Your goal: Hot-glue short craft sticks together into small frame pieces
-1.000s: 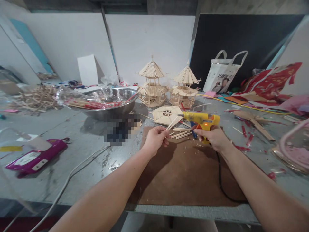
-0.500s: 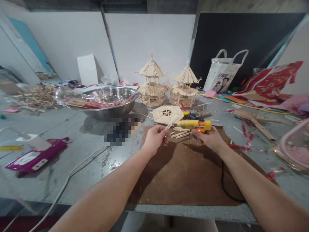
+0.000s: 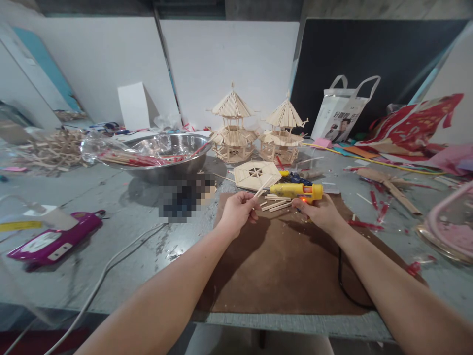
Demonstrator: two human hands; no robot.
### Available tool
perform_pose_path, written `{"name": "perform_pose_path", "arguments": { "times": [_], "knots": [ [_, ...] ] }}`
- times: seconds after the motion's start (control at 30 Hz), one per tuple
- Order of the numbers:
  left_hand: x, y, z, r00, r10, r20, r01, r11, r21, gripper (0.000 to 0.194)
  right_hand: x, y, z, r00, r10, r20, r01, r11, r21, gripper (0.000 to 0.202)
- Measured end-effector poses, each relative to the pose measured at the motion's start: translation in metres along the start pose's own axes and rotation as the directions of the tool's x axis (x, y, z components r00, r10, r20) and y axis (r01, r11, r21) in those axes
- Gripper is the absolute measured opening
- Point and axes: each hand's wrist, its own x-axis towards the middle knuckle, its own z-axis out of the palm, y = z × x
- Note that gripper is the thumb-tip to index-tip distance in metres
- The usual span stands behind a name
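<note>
Thin wooden sticks (image 3: pixel 263 187) are pinched between the fingers of my left hand (image 3: pixel 240 209), tilted up to the right. My right hand (image 3: pixel 320 211) is wrapped round a yellow glue gun (image 3: pixel 295 191) with a lit orange-red light. The gun's nozzle points left, close beside the held sticks. Several loose sticks (image 3: pixel 279 205) lie under and between the hands on a brown mat (image 3: pixel 284 266). Just behind them rests a flat hexagonal stick panel (image 3: pixel 254 173) with a spoked opening.
Two stick pagodas (image 3: pixel 232 123) (image 3: pixel 284 130) stand behind. On the left are a metal bowl (image 3: pixel 166 170) with wrapped sticks, a stick pile (image 3: pixel 55 150) and a purple power strip (image 3: pixel 59 241). A white bag (image 3: pixel 338 116) and red scraps (image 3: pixel 382 213) are at the right.
</note>
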Motion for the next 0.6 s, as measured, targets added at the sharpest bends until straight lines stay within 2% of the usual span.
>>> {"name": "perform_pose_path", "arguments": {
  "times": [0.6],
  "knots": [
    [-0.0010, 0.0007, 0.0005, 0.999, -0.038, 0.033, 0.039, 0.999, -0.014, 0.019, 0.0000, -0.0016, 0.0011, 0.999, 0.034, 0.027, -0.035, 0.999, 0.029, 0.031]
  ]
}}
